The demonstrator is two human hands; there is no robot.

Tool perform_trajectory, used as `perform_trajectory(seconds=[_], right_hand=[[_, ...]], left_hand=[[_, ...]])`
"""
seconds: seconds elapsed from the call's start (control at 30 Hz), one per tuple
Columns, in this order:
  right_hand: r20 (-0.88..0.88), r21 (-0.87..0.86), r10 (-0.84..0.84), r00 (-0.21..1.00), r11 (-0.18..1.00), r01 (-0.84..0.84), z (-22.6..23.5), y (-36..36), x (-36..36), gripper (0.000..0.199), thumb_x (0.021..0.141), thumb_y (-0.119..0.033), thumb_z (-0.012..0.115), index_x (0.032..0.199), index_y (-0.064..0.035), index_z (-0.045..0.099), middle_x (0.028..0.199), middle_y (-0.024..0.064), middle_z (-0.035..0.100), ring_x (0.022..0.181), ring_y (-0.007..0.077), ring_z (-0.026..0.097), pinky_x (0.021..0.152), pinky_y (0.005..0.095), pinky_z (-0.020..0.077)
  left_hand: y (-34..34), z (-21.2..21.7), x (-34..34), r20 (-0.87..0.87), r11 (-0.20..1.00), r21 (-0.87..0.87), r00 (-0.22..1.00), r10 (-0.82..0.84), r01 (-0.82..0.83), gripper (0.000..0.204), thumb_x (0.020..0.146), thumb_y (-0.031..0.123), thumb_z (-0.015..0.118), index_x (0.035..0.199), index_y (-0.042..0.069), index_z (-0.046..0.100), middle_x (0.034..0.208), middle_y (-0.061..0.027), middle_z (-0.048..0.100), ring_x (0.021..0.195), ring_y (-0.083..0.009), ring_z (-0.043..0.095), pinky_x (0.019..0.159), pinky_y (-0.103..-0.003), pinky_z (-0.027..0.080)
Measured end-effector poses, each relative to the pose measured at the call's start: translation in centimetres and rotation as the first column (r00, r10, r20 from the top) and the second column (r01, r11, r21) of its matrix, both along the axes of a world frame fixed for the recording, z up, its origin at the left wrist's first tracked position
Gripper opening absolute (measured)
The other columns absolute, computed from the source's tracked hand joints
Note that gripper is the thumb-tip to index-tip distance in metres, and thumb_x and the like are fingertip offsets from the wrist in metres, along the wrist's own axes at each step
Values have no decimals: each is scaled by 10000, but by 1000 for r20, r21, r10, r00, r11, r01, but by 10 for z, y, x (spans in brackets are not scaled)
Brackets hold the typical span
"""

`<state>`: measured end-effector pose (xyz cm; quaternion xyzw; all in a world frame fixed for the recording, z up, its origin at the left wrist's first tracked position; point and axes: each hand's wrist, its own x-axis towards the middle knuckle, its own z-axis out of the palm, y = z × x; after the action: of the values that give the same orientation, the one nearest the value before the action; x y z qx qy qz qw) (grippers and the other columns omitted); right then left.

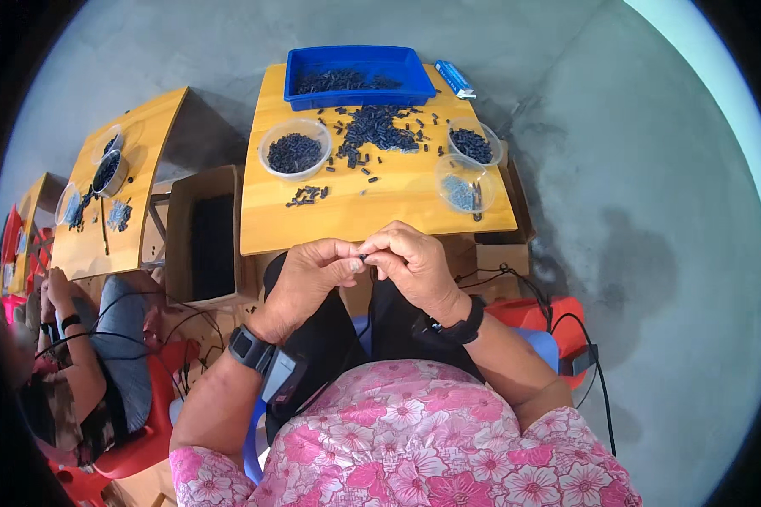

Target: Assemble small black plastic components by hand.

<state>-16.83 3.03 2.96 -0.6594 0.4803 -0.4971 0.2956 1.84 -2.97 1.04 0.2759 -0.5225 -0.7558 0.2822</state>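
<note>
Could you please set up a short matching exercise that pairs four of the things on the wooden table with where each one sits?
Things:
1. blue tray
2. clear bowl of dark pieces
3. blue and white box
4. loose heap of dark pieces

Places:
A. at the table's far right corner, right of the tray
B. in the middle of the table, between the bowls
C. at the far edge of the table, centred
D. on the left part of the table, in front of the tray

Pairs: 1-C, 2-D, 3-A, 4-B
</note>
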Motion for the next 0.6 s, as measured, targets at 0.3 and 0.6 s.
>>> perform_trajectory(seconds=[0.3,0.6], right_hand=[[-55,84,51,997,995,-46,-37,-36,-7,75,836,24,650,895,-14,678,813,61,632,604,107,603,549,228,488],[-199,127,-400,894,894,429,-97,-110,-63,94,785,-2,650,873,-30,671,824,134,657,743,271,644,662,345,511]], left_hand=[[-11,-28,4,121,995,26,989,88,-91,85,891,52,659,961,5,660,853,2,653,738,-56,569,681,-208,485],[-21,-71,15,393,987,-152,913,111,-54,91,832,64,707,889,1,674,782,-3,658,706,-45,581,649,-215,484]])
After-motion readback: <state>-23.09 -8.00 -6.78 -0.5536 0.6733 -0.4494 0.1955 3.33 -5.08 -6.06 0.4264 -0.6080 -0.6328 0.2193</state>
